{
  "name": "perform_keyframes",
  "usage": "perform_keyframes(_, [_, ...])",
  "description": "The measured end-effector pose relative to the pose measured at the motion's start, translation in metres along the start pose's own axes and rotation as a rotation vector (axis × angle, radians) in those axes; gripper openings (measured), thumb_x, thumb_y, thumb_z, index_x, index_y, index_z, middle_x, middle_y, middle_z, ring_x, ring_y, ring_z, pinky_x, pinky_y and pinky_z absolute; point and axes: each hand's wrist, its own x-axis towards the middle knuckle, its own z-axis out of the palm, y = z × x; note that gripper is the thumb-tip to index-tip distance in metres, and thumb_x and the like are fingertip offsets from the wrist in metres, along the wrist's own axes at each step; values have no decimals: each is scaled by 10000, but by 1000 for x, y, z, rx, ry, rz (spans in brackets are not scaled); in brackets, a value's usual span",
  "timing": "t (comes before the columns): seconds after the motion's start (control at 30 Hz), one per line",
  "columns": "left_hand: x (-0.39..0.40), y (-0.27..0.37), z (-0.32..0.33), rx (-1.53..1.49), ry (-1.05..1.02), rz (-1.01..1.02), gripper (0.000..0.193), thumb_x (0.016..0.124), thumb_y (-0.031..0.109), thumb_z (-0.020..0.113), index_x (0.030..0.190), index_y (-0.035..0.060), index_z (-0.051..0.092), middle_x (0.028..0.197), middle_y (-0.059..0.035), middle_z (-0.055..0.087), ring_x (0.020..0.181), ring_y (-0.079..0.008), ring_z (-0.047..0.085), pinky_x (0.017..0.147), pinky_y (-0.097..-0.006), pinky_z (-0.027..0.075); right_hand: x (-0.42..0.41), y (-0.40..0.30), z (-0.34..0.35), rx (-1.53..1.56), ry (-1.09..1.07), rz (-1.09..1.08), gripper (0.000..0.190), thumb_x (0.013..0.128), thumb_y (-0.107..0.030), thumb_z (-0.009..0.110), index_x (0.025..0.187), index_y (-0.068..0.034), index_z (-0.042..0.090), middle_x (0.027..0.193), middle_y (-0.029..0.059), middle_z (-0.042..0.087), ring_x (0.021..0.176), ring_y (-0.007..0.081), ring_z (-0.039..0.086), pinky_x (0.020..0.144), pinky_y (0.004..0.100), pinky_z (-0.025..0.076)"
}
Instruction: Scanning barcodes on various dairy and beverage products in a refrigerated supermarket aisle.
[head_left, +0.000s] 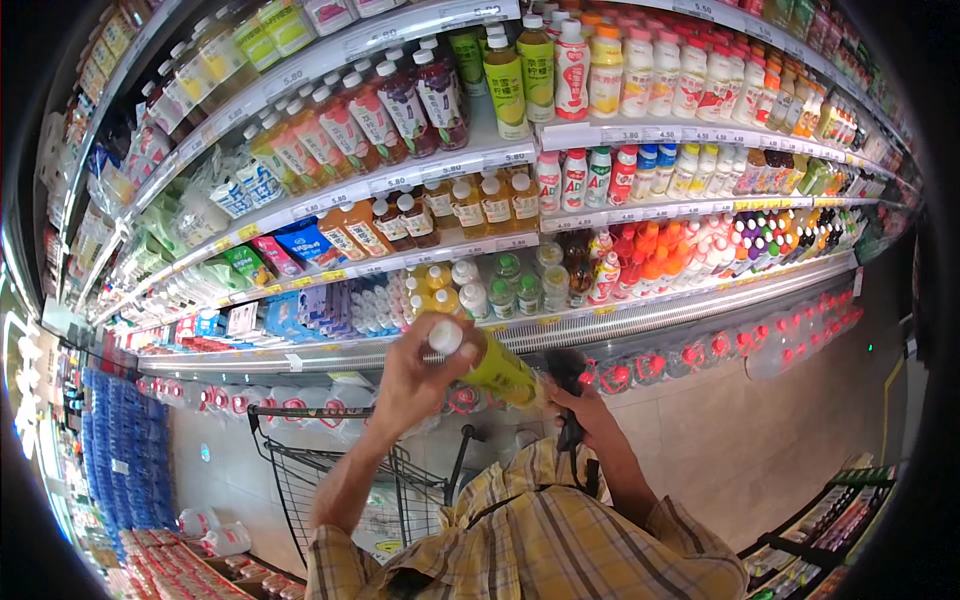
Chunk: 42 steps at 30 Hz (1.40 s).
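Note:
My left hand (416, 379) grips a yellow-green drink bottle (502, 367) near its white cap. The bottle is tilted, cap toward the upper left, and its label is blurred. In my right hand (592, 420) is a black handheld device (568, 375) with a dark cable or strap hanging below; its exact kind is unclear. The fingertips of that hand meet or nearly meet the bottle's base. Similar yellow-green bottles (507, 86) stand upright on an upper shelf, right of several dark purple drink bottles (442, 97).
A refrigerated display's shelf edges (465, 165) carry price tags. Under its bottom grille (592, 330) stand large red-capped water jugs (649, 367). A black wire shopping cart (337, 457) is close on my left. Stacked blue packs (124, 450) rise farther left, and a product rack (825, 532) stands at lower right.

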Motion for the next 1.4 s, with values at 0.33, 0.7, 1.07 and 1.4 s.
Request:
perform_keyframes(0.33, [170,45,-13,513,146,517,274,764,153,730,963,30,589,842,-123,668,724,-195,647,648,-306,495,-36,8,-49,144,72,-160,387,836,-173,650,1142,-25,464,1113,180,612,1024,285,616,491,207,424])
perform_keyframes(0.7, [286,46,-15,593,281,657,345,753,262,742,972,24,621,743,-93,655,591,-134,565,563,-294,458,-70,42,-77,166,335,-138,348,853,-174,629,1112,1,475,1095,222,605,984,305,634,477,202,437])
perform_keyframes(1.07, [340,12,-29,654,317,656,332,755,230,733,954,2,598,704,-132,636,626,-225,620,583,-351,469,-70,51,-81,266,344,-141,256,863,-164,614,1050,-20,517,1055,211,628,984,296,635,489,204,435])
perform_keyframes(1.4, [377,14,-27,735,229,475,372,741,170,728,1014,-21,563,814,-219,638,789,-389,624,690,-420,493,-69,50,-86,293,393,-102,263,849,-151,632,1045,-13,522,1069,232,614,981,320,632,480,209,440])
